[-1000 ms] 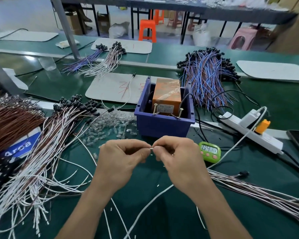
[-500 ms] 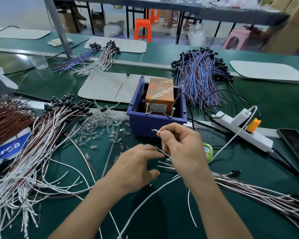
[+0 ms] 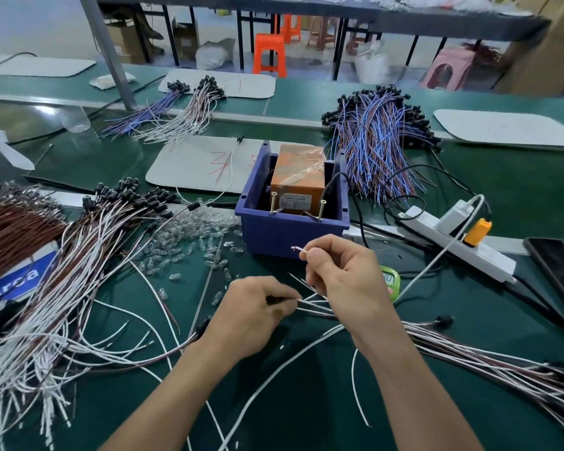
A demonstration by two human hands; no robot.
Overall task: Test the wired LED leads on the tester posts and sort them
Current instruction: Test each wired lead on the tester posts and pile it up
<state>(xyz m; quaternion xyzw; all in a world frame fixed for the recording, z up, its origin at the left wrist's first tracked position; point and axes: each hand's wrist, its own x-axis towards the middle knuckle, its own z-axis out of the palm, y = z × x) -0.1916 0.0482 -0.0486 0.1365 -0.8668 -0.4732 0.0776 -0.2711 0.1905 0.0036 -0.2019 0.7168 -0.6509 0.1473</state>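
The right hand [image 3: 342, 281] is raised a little above the green counter [image 3: 323, 415]. Its thumb and forefinger pinch a white lead [image 3: 302, 251] close to its stripped tip. The tip points up and to the left and stops just short of the front wall of the blue bin [image 3: 293, 234].

The left hand [image 3: 254, 315] sits lower and to the left. Its fingers are curled, pinching a few thin leads [image 3: 311, 302] that run to the right under the right hand. A green timer [image 3: 392, 281] is partly hidden behind the right hand.

A long bundle of white and brown wires [image 3: 502, 369] trails off to the right. A much larger heap of capped leads [image 3: 62, 288] spreads over the left side. Loose clear LEDs [image 3: 189, 237] lie scattered between that heap and the bin.

Inside the bin stands the orange tester [image 3: 298, 170], with two metal posts [image 3: 273, 203] rising at its front. A white power strip [image 3: 459, 245] and a dark phone [image 3: 557, 271] lie to the right.

Beyond the bin, a single lead lies on a pale mat [image 3: 189, 164]. A thick blue and purple bundle [image 3: 378, 141] lies behind the bin to the right. Two smaller bundles [image 3: 176, 109] rest farther back, and an orange stool [image 3: 269, 55] stands on the floor beyond the counter.
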